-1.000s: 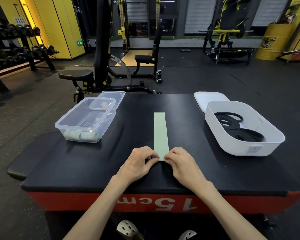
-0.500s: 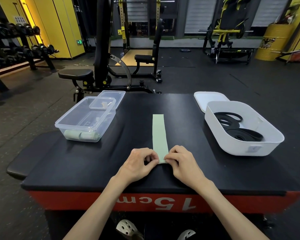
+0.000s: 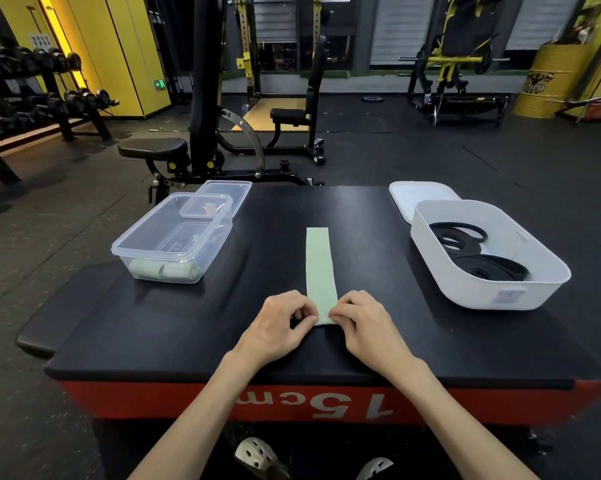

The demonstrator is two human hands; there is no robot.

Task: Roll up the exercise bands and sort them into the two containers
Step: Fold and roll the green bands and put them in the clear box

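Note:
A pale green exercise band [image 3: 320,268] lies flat and straight on the black padded platform [image 3: 223,306], running away from me. My left hand [image 3: 282,322] and my right hand [image 3: 365,320] pinch its near end from either side, fingertips curled on the edge. A clear plastic container [image 3: 174,244] at the left holds two rolled green bands [image 3: 164,270]. A white tub [image 3: 482,258] at the right holds coiled black bands [image 3: 479,254].
A clear lid [image 3: 228,194] lies behind the clear container and a white lid [image 3: 418,195] behind the white tub. The platform's red front edge reads 15cm. A weight bench [image 3: 153,148] and gym machines stand beyond. My shoes show below.
The band's far end has slid slightly toward me, so the strip looks shorter. Both hands stay at the near end, fingers working the edge.

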